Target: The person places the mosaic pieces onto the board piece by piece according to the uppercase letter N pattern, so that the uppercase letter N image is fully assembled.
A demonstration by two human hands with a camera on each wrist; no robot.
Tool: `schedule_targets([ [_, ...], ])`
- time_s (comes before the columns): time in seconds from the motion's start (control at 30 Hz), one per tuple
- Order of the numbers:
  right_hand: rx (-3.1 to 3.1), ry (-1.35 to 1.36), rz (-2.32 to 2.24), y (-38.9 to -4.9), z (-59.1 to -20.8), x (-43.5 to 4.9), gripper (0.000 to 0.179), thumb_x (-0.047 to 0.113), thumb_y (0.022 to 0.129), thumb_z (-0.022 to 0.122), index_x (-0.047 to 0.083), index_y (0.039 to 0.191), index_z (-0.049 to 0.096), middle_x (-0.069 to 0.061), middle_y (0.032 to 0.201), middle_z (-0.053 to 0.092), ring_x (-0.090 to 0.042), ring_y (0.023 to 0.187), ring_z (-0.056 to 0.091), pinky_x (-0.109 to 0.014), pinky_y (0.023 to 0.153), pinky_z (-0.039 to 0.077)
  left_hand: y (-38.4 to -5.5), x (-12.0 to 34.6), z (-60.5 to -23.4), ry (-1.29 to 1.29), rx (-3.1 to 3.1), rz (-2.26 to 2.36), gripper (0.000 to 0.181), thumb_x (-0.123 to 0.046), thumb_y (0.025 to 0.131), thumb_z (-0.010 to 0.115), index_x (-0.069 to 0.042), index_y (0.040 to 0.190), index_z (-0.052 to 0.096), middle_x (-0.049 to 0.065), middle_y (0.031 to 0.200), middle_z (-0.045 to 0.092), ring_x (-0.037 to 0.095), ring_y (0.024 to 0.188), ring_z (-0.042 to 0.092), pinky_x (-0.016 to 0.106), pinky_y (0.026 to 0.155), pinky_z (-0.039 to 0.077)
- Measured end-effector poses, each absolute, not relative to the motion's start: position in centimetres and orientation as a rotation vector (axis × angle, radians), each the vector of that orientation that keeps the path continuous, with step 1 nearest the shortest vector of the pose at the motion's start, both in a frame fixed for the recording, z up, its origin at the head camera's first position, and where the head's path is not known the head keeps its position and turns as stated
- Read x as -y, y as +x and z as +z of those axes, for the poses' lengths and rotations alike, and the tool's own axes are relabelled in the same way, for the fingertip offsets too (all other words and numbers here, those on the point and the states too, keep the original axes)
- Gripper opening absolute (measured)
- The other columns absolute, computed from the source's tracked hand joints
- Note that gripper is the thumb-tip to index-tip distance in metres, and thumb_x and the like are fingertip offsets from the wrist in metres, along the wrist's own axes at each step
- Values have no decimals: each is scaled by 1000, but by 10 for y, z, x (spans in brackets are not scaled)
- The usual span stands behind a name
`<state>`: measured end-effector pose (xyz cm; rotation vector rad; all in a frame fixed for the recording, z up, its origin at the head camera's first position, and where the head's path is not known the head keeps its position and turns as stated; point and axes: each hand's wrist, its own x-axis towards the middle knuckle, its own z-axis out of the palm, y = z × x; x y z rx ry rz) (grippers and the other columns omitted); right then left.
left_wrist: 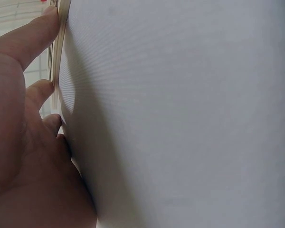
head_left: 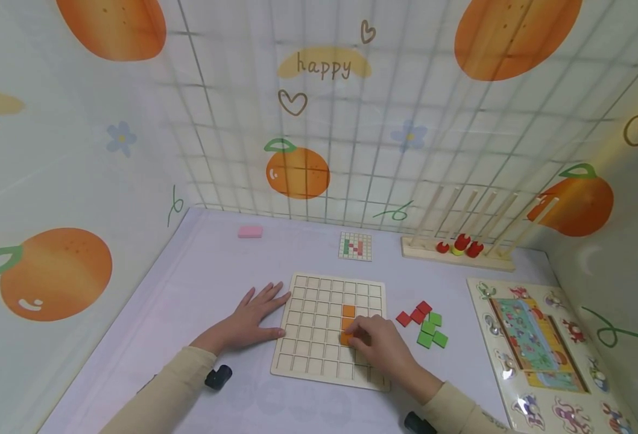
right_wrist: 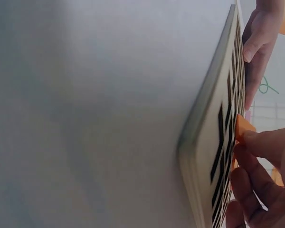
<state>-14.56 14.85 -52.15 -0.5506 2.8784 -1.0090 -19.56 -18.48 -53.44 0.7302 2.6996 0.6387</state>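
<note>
A square wooden grid board [head_left: 310, 331] lies on the table in the head view. My left hand [head_left: 254, 322] is spread flat at its left side, thumb and fingertips right at the edge; the left wrist view shows this hand [left_wrist: 19, 118] beside the board's side [left_wrist: 61, 42]. Over the right half of the grid, my right hand [head_left: 381, 346] pinches an orange square tile [head_left: 345, 339] between thumb and fingers. That tile [right_wrist: 244, 127] stands tilted against the grid in the right wrist view. Farther up the same column sits another orange tile [head_left: 348, 311]; one between is partly covered by fingers.
Right of the board lie several red tiles [head_left: 418, 316] and green tiles [head_left: 429, 327]. Behind it is a small pattern card [head_left: 355, 246], with a pink block [head_left: 250, 232] farther left. A wooden peg stand [head_left: 492, 262] and an animal picture puzzle [head_left: 506, 386] occupy the right side.
</note>
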Motion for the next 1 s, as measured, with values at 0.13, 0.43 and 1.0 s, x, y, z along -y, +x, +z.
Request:
schedule_targets([
  [0.13,-2895,-564,-990,-145,-521,-147,17,18,86,84,28,96,73,19,88,65,-6,82,53,-23,73,52,-195,185,-533,741,-2700,652,85,-58,94,64,-24,163,28,5,171,11,28,157,3,56,124,-5],
  [0.43,-2943,-582,-890,-144,-522,-146,18,19,84,85,26,94,72,16,96,62,-8,89,52,-25,74,51,-198,185,-536,753,-2703,647,86,-59,94,64,-23,163,27,6,171,11,29,157,3,56,124,-5],
  [1.0,-3080,-694,-744,-141,-523,-148,15,25,82,87,22,95,81,11,94,68,-9,86,54,-27,73,50,-196,185,-534,758,-2707,654,85,-57,94,65,-22,163,28,7,171,12,30,157,4,57,124,-4],
])
